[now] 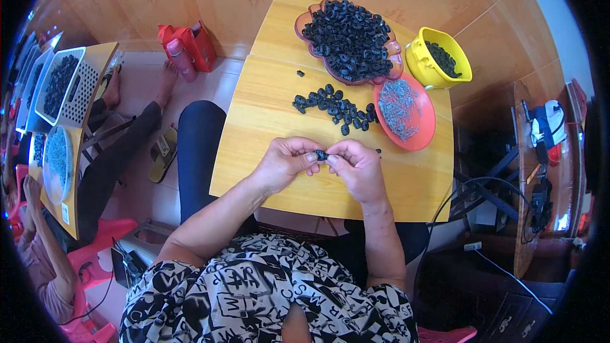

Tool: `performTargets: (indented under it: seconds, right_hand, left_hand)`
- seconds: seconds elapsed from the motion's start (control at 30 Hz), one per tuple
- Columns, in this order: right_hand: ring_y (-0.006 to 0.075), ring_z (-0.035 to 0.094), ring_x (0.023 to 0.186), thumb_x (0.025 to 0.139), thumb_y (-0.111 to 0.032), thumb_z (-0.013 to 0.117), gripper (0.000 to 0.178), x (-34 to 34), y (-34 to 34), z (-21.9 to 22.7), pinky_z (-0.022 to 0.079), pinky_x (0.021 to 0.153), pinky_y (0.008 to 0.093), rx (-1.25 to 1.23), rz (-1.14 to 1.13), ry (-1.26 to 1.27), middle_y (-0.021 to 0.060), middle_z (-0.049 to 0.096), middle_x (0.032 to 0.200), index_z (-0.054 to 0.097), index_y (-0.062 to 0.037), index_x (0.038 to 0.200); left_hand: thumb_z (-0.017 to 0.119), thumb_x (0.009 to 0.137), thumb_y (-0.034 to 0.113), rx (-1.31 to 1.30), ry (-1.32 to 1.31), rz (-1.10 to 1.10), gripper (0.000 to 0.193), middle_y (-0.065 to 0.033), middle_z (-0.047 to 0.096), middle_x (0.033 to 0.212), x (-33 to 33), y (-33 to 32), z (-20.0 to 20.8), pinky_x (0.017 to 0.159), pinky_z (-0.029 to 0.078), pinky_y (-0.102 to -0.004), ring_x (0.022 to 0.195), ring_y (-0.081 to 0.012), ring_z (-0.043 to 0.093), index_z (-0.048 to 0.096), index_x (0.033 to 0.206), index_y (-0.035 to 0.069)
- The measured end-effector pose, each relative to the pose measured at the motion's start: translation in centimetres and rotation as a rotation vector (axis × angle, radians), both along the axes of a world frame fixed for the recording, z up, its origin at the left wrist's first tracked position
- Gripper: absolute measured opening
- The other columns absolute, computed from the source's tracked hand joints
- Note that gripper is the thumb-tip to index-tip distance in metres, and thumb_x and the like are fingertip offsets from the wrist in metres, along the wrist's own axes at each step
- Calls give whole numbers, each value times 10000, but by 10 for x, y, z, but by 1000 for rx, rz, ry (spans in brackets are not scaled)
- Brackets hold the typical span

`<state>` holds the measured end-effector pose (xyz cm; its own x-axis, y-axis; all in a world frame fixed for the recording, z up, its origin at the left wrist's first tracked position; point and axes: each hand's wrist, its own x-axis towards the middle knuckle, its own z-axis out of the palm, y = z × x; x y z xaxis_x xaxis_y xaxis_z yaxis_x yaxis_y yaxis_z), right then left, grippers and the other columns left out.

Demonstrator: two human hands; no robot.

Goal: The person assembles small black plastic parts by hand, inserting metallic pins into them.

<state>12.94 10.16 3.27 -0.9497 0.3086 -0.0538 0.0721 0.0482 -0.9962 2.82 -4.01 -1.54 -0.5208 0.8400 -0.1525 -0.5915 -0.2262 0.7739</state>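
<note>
Over the near part of the yellow wooden table, my two hands meet at one small black plastic part. The fingers of my left hand pinch it from the left. From the other side, my right hand grips it between thumb and fingers; whether a screw is also held there is too small to tell. Just beyond my hands lies a loose group of similar black parts. A red oval plate to their right carries many small silvery screws.
A scalloped reddish dish heaped with black parts stands at the back, beside a yellow bucket holding more. At left, another person's arm rests by a second table with a white basket. A black cable hangs at right.
</note>
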Motion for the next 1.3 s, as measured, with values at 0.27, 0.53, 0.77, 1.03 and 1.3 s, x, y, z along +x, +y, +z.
performTargets:
  seconds: [0.27, 0.53, 0.77, 1.03, 1.3]
  right_hand:
    - [76, 540, 636, 795, 54, 527, 110, -1, 2, 5, 444, 570, 202, 12, 62, -117, 45, 571, 753, 518, 17, 899]
    - [92, 540, 647, 768, 61, 507, 193, -3, 10, -7, 446, 563, 227, -49, 193, -130, 63, 565, 754, 459, 13, 948]
    - [126, 586, 648, 795, -54, 625, 270, -1, 22, -9, 476, 588, 240, -298, 244, -121, 80, 604, 779, 469, 33, 996]
    - [146, 611, 662, 817, -84, 625, 283, 0, 20, -21, 494, 596, 254, -325, 302, -90, 112, 622, 786, 494, 64, 1018]
    - [149, 618, 649, 811, -75, 627, 229, -2, 15, -21, 502, 590, 252, -345, 288, -88, 115, 627, 779, 511, 47, 966]
  left_hand:
    - [541, 859, 3, -136, 271, -10, 154, -47, 618, 773, 8, -3, 11, 560, 447, -198, 633, -72, 539, 616, 986, -42]
    - [538, 870, 21, -253, 364, -63, 138, -27, 612, 742, 9, -2, 8, 516, 425, -186, 606, -55, 515, 636, 960, -16]
    - [538, 865, 14, -219, 347, -38, 139, -40, 632, 734, 9, -1, 14, 487, 411, -183, 574, -49, 497, 640, 954, -16]
    - [513, 872, -7, -159, 323, -53, 146, -47, 639, 739, 10, -5, 13, 481, 410, -182, 565, -49, 496, 637, 947, -12]
    - [521, 870, -2, -176, 333, -49, 134, -40, 630, 725, 11, -7, 11, 493, 413, -187, 575, -51, 495, 643, 924, -6]
